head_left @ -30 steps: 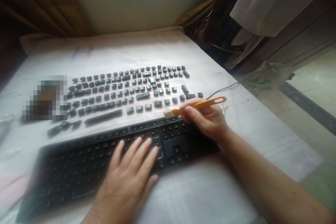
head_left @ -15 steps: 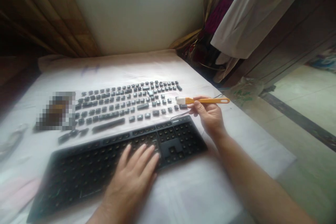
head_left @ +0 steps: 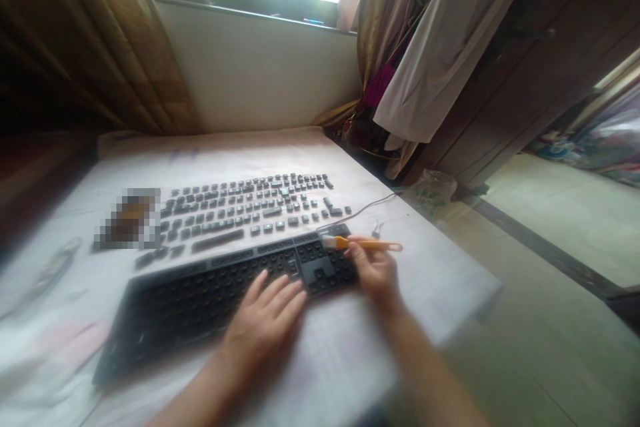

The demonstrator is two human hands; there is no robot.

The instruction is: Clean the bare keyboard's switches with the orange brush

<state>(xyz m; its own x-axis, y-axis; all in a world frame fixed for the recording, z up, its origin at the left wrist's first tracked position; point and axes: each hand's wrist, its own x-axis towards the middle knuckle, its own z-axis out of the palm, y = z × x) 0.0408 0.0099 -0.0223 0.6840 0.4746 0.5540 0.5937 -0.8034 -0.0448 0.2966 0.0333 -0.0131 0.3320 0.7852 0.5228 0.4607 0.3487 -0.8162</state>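
Note:
A black keyboard with its keycaps off lies slantwise on the white-covered table. My left hand rests on its front middle part, fingers spread and laid flat. In my right hand is an orange-handled brush, pinched between thumb and fingers. Its pale bristles point left, over the upper right part of the keyboard; whether they touch it I cannot tell. Behind the keyboard, loose black keycaps lie in rows, with a long space bar in the nearest row.
A cable runs from the keyboard to the table's right edge. A small metal-looking item lies behind my right hand. At the left are a blurred-out rectangle and a pinkish cloth. Clothes hang at the back right.
My right hand has brought the brush down and left, from above the keycaps to over the keyboard's right part. My left hand stays on the keyboard. The view has tilted up, showing the window.

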